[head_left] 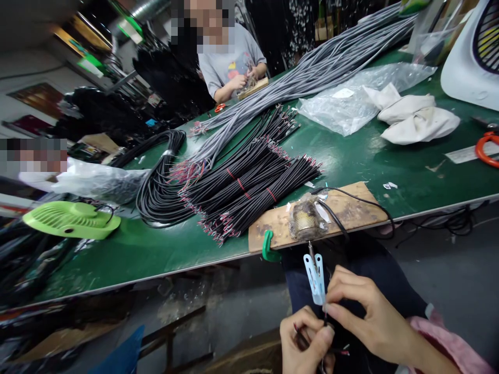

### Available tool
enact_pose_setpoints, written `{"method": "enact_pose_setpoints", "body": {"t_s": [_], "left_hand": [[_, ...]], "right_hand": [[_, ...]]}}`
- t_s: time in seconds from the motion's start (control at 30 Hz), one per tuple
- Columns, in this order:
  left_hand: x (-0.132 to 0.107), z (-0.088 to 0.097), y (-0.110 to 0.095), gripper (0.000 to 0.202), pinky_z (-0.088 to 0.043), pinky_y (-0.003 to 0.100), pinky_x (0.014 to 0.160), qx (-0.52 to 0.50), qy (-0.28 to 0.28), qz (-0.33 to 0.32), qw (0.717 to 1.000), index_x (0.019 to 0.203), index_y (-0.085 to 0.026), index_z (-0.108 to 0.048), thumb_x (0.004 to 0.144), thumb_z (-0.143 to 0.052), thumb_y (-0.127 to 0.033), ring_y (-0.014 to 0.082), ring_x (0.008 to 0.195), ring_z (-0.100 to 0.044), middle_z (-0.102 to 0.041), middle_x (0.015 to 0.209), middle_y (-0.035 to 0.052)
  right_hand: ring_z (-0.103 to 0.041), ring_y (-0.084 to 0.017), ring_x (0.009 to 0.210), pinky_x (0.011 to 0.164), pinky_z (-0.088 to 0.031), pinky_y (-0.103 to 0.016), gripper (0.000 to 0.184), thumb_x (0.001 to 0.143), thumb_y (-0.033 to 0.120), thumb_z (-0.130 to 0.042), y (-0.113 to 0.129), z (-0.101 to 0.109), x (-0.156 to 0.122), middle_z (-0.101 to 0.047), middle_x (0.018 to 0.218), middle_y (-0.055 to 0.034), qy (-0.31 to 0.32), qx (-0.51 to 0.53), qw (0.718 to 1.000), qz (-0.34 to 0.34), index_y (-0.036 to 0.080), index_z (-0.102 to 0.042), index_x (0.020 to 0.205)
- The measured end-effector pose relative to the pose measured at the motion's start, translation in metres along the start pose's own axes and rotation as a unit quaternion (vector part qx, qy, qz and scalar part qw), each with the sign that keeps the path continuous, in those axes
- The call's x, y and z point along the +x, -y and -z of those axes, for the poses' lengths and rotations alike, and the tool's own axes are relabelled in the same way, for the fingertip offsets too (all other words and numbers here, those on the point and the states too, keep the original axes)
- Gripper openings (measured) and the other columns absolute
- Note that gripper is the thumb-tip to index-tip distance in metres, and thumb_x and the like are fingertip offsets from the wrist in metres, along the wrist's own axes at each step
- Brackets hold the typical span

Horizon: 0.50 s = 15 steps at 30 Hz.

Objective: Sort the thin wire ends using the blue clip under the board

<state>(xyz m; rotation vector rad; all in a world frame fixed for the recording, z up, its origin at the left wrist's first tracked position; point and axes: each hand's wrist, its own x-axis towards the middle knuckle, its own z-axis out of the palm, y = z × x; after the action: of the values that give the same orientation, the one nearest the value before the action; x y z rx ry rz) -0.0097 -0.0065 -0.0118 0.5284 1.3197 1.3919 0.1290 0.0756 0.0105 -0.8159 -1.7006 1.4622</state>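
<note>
My left hand [306,340] is closed on a thin black cable [302,340] below the table edge; a few red wire ends poke out around the fingers. Thumb and forefinger of my right hand [360,309] pinch a thin wire [325,315] that runs up from the left hand. Right above those fingertips is a light blue plastic clip [315,280], hanging by a metal rod [311,249] from a round brownish metal piece [306,221]. That piece is fixed to a wooden board [268,228] at the table edge. The pinched wire tip is hidden.
A green clamp [268,246] grips the board. Bundles of black cables [241,192] and long grey cables [304,78] lie across the green table [156,259]. Orange-handled scissors [487,148], white cloth [419,117] and a plastic bag [351,98] are at right. Another person [230,65] sits opposite.
</note>
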Motion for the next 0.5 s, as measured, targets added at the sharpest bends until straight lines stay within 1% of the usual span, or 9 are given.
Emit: {"method": "enact_pose_setpoints", "body": {"t_s": [0.13, 0.2, 0.27, 0.37, 0.43, 0.5], "left_hand": [[0.003, 0.006, 0.005, 0.037, -0.031, 0.014, 0.032, 0.028, -0.008, -0.023, 0.999, 0.054, -0.014, -0.059, 0.064, -0.085, -0.038, 0.0028, 0.034, -0.039, -0.046, 0.051, -0.0055], [0.002, 0.007, 0.003, 0.034, -0.03, 0.013, 0.031, 0.02, -0.005, -0.016, 1.0, 0.056, -0.014, -0.059, 0.066, -0.084, -0.036, 0.0018, 0.032, -0.039, -0.047, 0.053, -0.0058], [0.001, 0.006, 0.001, 0.034, -0.029, 0.013, 0.03, 0.004, -0.001, -0.011, 1.0, 0.058, -0.015, -0.058, 0.068, -0.083, -0.035, 0.0012, 0.03, -0.039, -0.05, 0.056, -0.0053], [0.0, 0.006, -0.002, 0.033, -0.028, 0.013, 0.029, -0.01, -0.003, -0.02, 1.0, 0.059, -0.015, -0.058, 0.07, -0.081, -0.037, 0.0017, 0.03, -0.04, -0.052, 0.058, -0.0042], [0.0, 0.005, -0.002, 0.034, -0.03, 0.014, 0.031, 0.002, -0.002, -0.032, 0.999, 0.058, -0.015, -0.059, 0.068, -0.082, -0.037, 0.003, 0.034, -0.041, -0.052, 0.057, -0.0037], [0.001, 0.006, -0.001, 0.037, -0.031, 0.015, 0.033, 0.023, 0.003, -0.044, 0.999, 0.055, -0.015, -0.058, 0.066, -0.083, -0.039, 0.0044, 0.038, -0.041, -0.049, 0.054, -0.0037]], "right_hand": [[-0.058, -0.018, 0.076, 0.076, -0.041, -0.034, 0.018, 0.092, 0.014, -0.049, 0.002, -0.004, -0.002, -0.061, 0.078, -0.0034, -0.002, -0.035, 0.999, 0.002, 0.017, -0.061, 0.079], [-0.057, -0.017, 0.072, 0.077, -0.04, -0.035, 0.018, 0.09, 0.013, -0.049, 0.001, -0.005, -0.004, -0.061, 0.075, -0.0027, -0.012, -0.045, 0.999, 0.003, 0.017, -0.06, 0.076], [-0.057, -0.016, 0.068, 0.08, -0.04, -0.036, 0.017, 0.085, 0.011, -0.053, -0.002, -0.006, -0.006, -0.061, 0.07, -0.0017, -0.018, -0.046, 0.999, 0.006, 0.016, -0.06, 0.071], [-0.058, -0.017, 0.068, 0.077, -0.04, -0.035, 0.016, 0.081, 0.01, -0.058, -0.006, -0.004, -0.006, -0.063, 0.069, -0.0023, -0.024, -0.027, 0.999, -0.008, 0.015, -0.065, 0.068], [-0.058, -0.018, 0.072, 0.073, -0.041, -0.032, 0.013, 0.082, 0.012, -0.061, -0.008, -0.003, -0.004, -0.066, 0.073, -0.0035, -0.029, 0.007, 0.999, -0.034, 0.016, -0.071, 0.075], [-0.057, -0.018, 0.074, 0.069, -0.042, -0.03, 0.006, 0.08, 0.016, -0.068, -0.009, -0.003, -0.002, -0.066, 0.077, -0.0037, -0.021, 0.056, 0.996, -0.064, 0.017, -0.074, 0.082]]}}
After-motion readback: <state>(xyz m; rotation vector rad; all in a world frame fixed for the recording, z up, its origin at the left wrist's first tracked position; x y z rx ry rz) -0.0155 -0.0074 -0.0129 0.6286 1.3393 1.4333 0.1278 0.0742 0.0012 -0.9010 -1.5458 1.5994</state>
